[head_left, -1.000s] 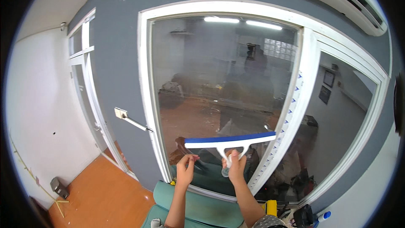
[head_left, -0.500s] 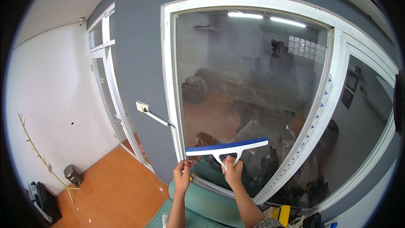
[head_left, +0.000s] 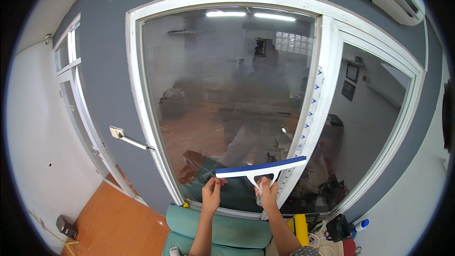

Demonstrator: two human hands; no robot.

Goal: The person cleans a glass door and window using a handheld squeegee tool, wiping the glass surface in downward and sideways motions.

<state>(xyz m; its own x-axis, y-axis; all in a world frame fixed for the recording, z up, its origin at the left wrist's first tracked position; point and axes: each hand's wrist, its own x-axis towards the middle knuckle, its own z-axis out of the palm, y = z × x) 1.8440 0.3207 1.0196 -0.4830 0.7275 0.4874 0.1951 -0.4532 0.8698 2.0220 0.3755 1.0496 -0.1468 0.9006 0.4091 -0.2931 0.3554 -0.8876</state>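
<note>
In my right hand (head_left: 268,193), closed around its white handle, is a window squeegee (head_left: 260,167) with a long blue blade. The blade lies nearly level, its right end slightly higher, in front of the lower part of a large windowpane (head_left: 227,85). Whether the blade touches the glass, I cannot tell. My left hand (head_left: 211,194) is raised just below the squeegee's left end, its fingers loosely bent and somewhat apart, with nothing seen in them. The glass looks hazy and streaked, with reflections across it.
A green padded sofa (head_left: 218,227) stands below the white window frame (head_left: 137,80). To the right are a yellow object (head_left: 300,230), a black bag (head_left: 338,227) and a white bottle with blue (head_left: 362,224). A wall socket (head_left: 116,132) with a white bar sits left of the window.
My view has shifted right. The squeegee has moved right along the window, its right end now over the frame post. My left hand has moved right with it, close under the squeegee's left end.
</note>
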